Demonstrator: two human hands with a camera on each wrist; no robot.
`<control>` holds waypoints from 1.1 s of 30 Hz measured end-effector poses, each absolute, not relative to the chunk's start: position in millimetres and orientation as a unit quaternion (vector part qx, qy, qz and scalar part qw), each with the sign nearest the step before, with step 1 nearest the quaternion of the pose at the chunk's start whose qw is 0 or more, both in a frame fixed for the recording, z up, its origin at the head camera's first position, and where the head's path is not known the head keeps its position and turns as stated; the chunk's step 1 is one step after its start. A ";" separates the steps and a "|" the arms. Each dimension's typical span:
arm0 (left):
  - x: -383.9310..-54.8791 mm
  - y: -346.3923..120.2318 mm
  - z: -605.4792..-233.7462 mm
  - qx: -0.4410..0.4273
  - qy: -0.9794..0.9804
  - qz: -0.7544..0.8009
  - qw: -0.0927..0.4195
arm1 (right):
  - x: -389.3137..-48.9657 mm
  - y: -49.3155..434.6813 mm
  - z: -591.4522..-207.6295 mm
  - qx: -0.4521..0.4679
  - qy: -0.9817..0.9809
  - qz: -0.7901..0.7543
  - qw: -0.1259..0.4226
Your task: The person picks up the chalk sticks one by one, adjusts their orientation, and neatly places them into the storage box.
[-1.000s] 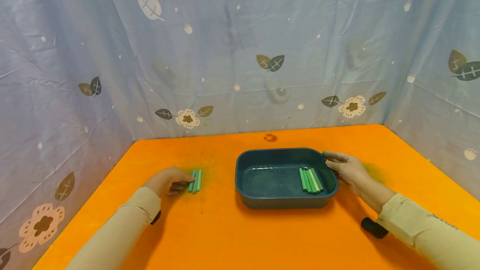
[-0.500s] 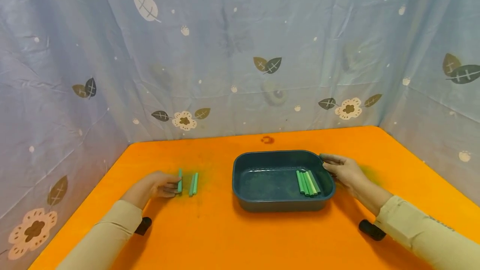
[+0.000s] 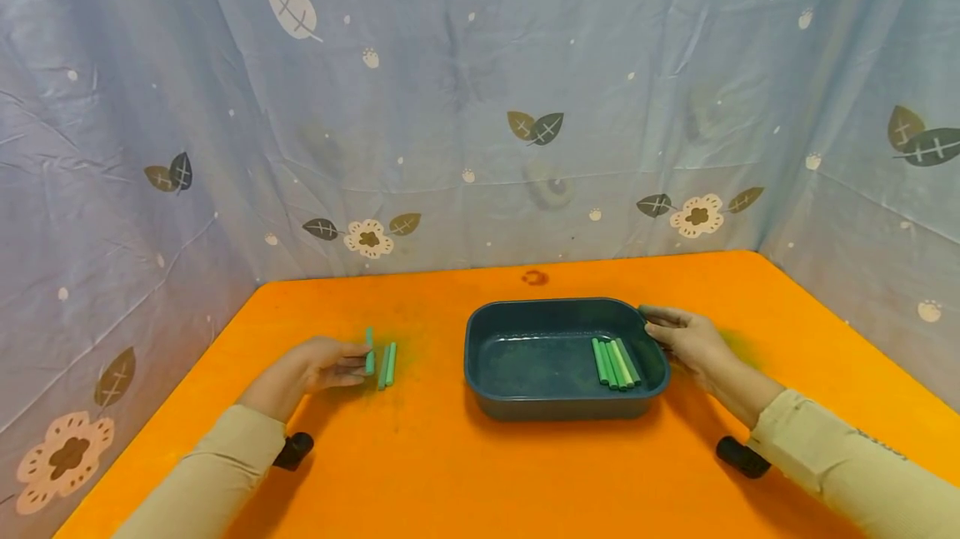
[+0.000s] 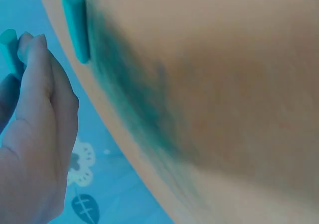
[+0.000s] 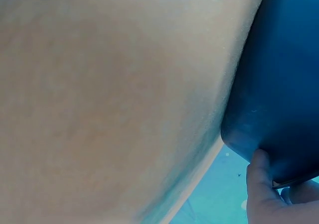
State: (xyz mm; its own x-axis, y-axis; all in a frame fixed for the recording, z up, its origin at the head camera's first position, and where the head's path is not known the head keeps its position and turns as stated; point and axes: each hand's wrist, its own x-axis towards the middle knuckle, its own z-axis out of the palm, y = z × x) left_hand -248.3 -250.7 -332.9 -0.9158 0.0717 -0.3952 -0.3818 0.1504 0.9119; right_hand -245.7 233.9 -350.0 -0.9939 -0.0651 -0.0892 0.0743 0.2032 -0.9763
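Observation:
My left hand [image 3: 330, 362] pinches a green chalk stick [image 3: 370, 351] between thumb and fingers, raised over the left side of the table. Close to its right, two more green chalk sticks [image 3: 387, 366] lie side by side. In the left wrist view the held chalk [image 4: 11, 52] shows at the fingertips, with another chalk stick [image 4: 76, 26] beyond. My right hand [image 3: 692, 343] grips the right end of a dark blue-green rectangular dish [image 3: 540, 410], thumb [image 5: 260, 170] against its outer wall. Several green and pale yellow-green chalk sticks [image 3: 615, 364] lie in a row at the dish's right end.
The orange table [image 3: 420, 472] bears green chalk smudges [image 3: 738, 347] at left and right. A reddish-brown mark [image 3: 535, 278] lies behind the dish. Blue patterned curtains [image 3: 450, 106] enclose the back and sides. Black wrist devices [image 3: 742, 457] hang beneath both sleeves.
My left hand has picked a chalk stick off the row, drawn it left and raised it, then moved slightly back right. My right hand stays on the dish.

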 end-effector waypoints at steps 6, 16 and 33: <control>-247.2 -240.6 -329.2 -0.093 0.741 0.640 0.183 | -244.5 233.8 -349.5 0.005 0.774 -0.630 0.056; -242.4 -217.1 -318.2 -0.062 0.722 0.657 0.208 | -243.8 233.0 -349.7 0.003 0.770 -0.635 0.057; -246.6 -179.4 -311.4 -0.020 0.730 0.640 0.237 | -245.2 232.9 -351.7 0.000 0.777 -0.628 0.045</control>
State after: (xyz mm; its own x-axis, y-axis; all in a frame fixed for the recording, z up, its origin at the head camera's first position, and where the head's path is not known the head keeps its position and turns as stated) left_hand -246.6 -179.4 -311.4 -0.8864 0.2752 -0.3722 -0.3329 0.1797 0.9257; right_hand -245.2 232.9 -351.7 -0.9959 -0.0563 -0.0701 0.0567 0.2116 -0.9757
